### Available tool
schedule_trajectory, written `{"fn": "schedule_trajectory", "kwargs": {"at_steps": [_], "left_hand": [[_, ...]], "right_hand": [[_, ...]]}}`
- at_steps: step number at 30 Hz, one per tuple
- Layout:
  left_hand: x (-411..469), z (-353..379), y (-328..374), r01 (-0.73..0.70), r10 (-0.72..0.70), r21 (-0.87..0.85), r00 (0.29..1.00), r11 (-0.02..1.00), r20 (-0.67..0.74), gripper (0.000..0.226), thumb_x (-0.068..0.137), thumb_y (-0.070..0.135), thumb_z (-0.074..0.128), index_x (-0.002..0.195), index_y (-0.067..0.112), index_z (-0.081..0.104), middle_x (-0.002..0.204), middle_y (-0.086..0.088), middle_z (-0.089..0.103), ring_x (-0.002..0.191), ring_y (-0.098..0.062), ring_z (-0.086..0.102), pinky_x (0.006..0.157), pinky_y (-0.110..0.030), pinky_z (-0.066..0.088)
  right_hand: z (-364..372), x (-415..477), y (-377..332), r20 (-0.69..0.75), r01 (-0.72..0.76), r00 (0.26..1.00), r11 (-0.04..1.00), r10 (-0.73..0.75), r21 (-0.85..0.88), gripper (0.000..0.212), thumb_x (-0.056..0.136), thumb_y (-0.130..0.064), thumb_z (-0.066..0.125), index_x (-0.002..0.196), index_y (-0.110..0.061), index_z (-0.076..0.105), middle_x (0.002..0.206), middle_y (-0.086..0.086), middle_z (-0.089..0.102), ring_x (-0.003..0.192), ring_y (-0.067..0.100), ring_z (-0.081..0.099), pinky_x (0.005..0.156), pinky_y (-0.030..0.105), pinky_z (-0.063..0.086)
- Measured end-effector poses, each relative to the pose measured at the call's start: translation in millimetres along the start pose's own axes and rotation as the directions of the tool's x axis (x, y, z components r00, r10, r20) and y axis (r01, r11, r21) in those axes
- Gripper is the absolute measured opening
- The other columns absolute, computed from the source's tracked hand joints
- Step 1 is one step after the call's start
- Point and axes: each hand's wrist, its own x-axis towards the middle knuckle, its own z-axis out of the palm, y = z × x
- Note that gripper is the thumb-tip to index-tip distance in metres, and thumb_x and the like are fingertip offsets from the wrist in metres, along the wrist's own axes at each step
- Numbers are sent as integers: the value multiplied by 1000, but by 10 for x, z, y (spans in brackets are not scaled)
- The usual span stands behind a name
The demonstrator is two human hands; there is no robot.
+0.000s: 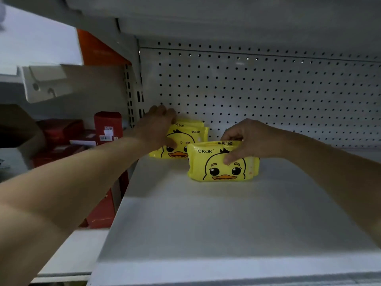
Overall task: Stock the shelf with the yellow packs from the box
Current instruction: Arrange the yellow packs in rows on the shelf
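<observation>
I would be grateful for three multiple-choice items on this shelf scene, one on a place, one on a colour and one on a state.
1. Where on the shelf do the rear packs under the left hand stand?
A. At its front edge.
B. At its back left, by the pegboard.
C. At its far right end.

2. What colour are the boxes to the left of the shelf?
A. Red.
B. Green.
C. Blue.

3. What is the right hand doing?
A. Hanging idle.
B. Lying flat on the shelf.
C. Pinching the top of the front pack.

Answers: 1 B, the rear packs stand close before the pegboard at the left end; 2 A, the boxes show plainly red; 3 C, the thumb lies on the front pack's face and the fingers curl over its top edge.
</observation>
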Motion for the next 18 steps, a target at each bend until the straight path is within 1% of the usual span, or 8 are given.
{"fn": "schedule_trajectory", "kwargs": {"at_steps": [3,5,8,9,11,13,15,18], "left_hand": [[-12,29,-33,-10,11,4,999,1000,-33,76,57,45,89,114,14,49,113,-8,48,108,-27,43,82,-37,43],[-51,49,-51,-35,32,-22,993,999,-113,70,61,43,87,114,13,52,113,-8,51,108,-28,45,82,-35,41],[-201,7,37,-104,-20,-323,933,941,-360,36,81,38,75,104,16,58,105,-1,55,100,-21,50,77,-30,40],[-269,-22,105,-112,-72,-463,930,880,-361,26,86,36,70,100,18,58,102,3,56,98,-16,52,75,-28,42],[-402,-36,233,-100,-102,-690,964,717,-246,17,88,31,69,95,20,59,98,5,60,95,-10,57,74,-23,47],[-489,18,269,-56,-76,-803,989,594,-125,17,85,29,73,92,19,61,94,9,63,95,-9,61,77,-25,49],[-517,87,227,-1,-77,-838,996,545,-51,18,82,30,77,90,22,63,90,15,63,92,-9,60,80,-29,48],[-514,128,139,41,-117,-854,993,518,-23,16,80,19,78,88,21,65,86,21,62,85,-3,57,77,-28,47]], "right_hand": [[6,99,-16,1,4,1000,1000,-4,16,29,66,-27,91,90,-31,75,86,-17,74,78,0,70,78,27,58],[36,164,-41,4,10,1000,999,-10,35,29,66,-26,91,90,-31,75,89,-16,74,82,0,69,82,29,57],[121,266,-90,-12,36,999,997,-36,61,37,66,-24,92,96,-33,72,100,-15,73,92,-6,65,88,24,52],[152,299,-110,-25,46,999,996,-44,78,41,65,-23,92,98,-34,70,104,-14,72,95,-4,65,88,24,52],[217,374,-156,-63,60,997,992,-53,114,46,66,-21,92,101,-33,64,102,-8,72,92,7,68,81,29,56],[282,436,-201,-104,78,993,987,-63,144,51,66,-18,91,103,-29,59,94,-6,73,81,15,71,70,33,59],[329,476,-215,-135,100,988,985,-81,142,50,66,-18,91,100,-28,55,89,-6,73,77,17,71,67,33,58],[316,475,-112,-163,95,984,988,-74,124,41,67,-21,91,89,-32,57,91,-6,73,86,15,70,76,31,54]]}}
